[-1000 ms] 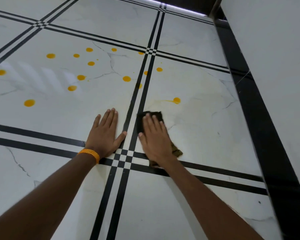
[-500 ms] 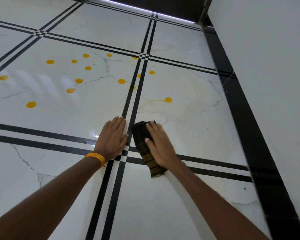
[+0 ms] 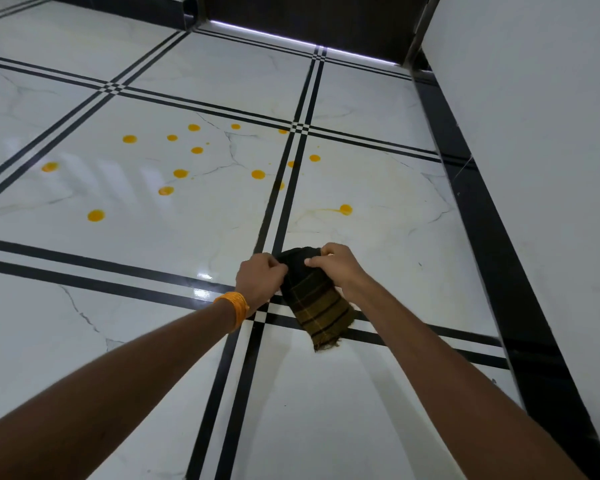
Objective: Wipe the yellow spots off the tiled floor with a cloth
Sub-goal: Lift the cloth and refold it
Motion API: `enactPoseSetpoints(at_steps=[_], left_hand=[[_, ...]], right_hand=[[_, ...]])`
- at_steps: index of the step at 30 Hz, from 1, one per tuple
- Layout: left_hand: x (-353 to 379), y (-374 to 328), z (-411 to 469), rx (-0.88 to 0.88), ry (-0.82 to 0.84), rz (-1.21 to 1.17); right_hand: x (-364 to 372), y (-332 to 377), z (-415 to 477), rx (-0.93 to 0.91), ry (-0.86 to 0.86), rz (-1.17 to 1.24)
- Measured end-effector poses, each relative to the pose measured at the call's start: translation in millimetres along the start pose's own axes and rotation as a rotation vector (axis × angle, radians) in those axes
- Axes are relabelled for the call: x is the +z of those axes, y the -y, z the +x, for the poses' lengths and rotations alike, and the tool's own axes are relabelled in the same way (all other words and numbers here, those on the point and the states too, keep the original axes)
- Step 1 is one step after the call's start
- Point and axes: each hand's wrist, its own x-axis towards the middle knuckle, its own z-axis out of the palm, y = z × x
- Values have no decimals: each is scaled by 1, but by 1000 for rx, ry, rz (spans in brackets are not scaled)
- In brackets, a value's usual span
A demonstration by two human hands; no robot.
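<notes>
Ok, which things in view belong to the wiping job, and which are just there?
Job:
- cloth, gripped by left hand and right hand
- yellow spots, including the smeared spot
- floor

Just there:
- orange bangle on the left wrist
- wall
- black skirting

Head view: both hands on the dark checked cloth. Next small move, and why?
Probably press the dark checked cloth flat and push it forward onto the smeared yellow spot just ahead. Both the left hand and right hand pinch its top edge, and that spot is the nearest one.
</notes>
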Motion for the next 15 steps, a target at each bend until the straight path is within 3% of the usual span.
enactPoseSetpoints(at_steps=[2, 5, 12, 15], left_hand=[[-2, -17, -6, -90, 16, -261], [-4, -39, -10, -165, 121, -527], [-26, -62, -15, -62, 221, -706], [-30, -72, -12, -15, 113, -705]], right_hand=[[-4, 16, -8, -14, 57, 187], [-5, 34, -23, -59, 98, 282], [-11, 60, -37, -351, 32, 11], [-14, 70, -43, -388, 35, -38]])
